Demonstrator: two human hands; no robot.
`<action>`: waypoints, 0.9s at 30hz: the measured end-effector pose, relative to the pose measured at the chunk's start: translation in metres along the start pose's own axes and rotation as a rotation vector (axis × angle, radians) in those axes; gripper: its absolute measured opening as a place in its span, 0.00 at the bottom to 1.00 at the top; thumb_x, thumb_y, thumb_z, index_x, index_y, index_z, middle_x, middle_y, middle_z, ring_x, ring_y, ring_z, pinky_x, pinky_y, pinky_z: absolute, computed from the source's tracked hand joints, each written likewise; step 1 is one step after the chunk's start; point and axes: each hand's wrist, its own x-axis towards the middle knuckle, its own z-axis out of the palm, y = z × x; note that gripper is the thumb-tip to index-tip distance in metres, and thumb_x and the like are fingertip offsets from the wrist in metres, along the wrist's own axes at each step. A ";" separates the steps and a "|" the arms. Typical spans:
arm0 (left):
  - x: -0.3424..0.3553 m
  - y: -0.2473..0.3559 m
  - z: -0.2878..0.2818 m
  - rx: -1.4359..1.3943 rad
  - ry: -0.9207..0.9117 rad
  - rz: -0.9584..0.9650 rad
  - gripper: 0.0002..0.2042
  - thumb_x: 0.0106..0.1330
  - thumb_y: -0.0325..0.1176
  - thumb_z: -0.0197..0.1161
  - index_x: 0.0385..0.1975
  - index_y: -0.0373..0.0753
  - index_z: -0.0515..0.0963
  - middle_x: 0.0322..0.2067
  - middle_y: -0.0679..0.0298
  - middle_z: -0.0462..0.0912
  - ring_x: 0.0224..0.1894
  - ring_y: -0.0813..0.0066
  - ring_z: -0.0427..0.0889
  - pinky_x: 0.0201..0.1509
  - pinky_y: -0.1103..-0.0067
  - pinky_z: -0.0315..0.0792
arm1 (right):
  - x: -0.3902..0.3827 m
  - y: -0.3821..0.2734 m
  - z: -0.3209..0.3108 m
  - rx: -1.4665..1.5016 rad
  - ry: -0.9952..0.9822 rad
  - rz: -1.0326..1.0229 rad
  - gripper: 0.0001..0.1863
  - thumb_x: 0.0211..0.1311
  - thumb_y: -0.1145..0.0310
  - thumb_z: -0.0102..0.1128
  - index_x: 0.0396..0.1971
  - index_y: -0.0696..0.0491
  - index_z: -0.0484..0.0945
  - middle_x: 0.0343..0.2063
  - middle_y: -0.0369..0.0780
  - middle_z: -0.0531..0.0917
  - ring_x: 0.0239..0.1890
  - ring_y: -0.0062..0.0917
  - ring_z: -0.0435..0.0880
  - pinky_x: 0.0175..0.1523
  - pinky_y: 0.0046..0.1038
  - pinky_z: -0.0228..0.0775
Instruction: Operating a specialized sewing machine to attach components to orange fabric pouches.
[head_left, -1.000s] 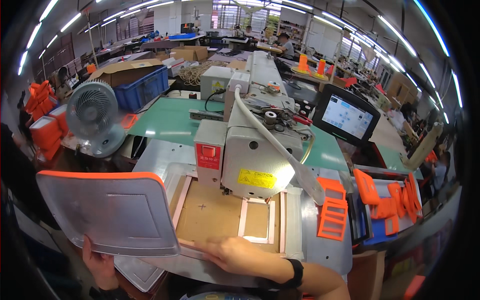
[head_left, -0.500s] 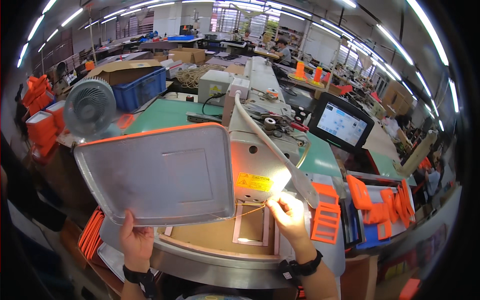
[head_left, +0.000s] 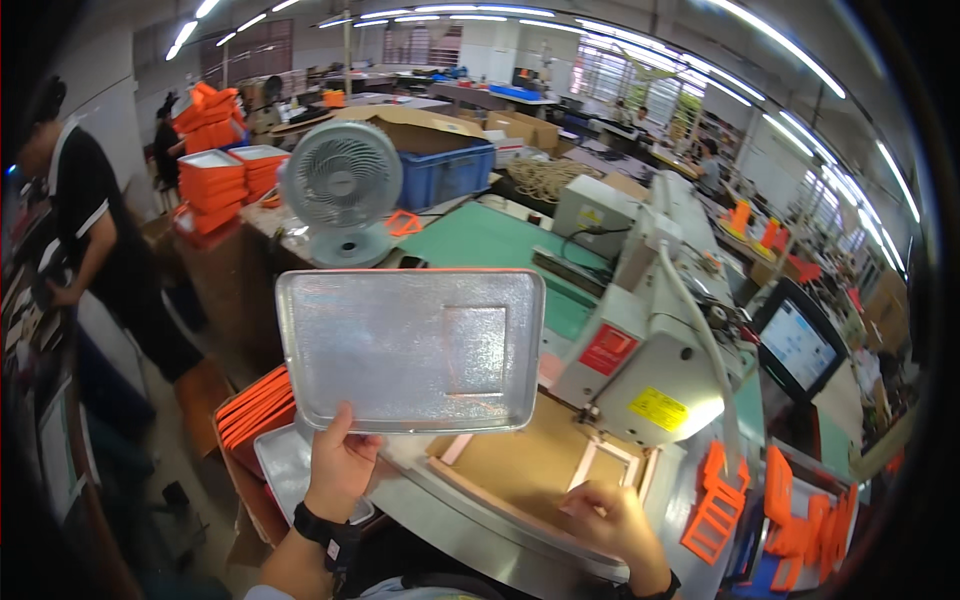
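My left hand grips the lower edge of a rectangular silver foil-lined panel, thumb on its face. The panel is raised and tilted toward me, with a thin orange line along its top edge and a stitched rectangle at its right side. My right hand is over the front of the brown template board, near its small pale inner frame. Its fingers are bent and blurred by motion; anything between them cannot be made out. The head of a sewing machine stands behind the board, its lamp lit.
Orange panels and a silver panel lie in a box at lower left. A fan and a blue crate stand behind. Orange slotted pieces and a control screen are at right. A person works at far left.
The view has turned left. My left hand has carried the panel leftward, away from the machine. My right hand has come back from the machine head, where it pinched an orange thread; that thread no longer shows.
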 end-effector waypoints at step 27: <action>0.010 0.033 0.012 -0.817 -0.251 -0.616 0.27 0.76 0.35 0.45 0.69 0.26 0.51 0.23 0.62 0.73 0.13 0.82 0.59 0.15 0.86 0.55 | 0.005 -0.050 0.039 0.098 -0.087 -0.191 0.10 0.63 0.82 0.57 0.43 0.62 0.81 0.45 0.47 0.83 0.49 0.39 0.81 0.56 0.30 0.71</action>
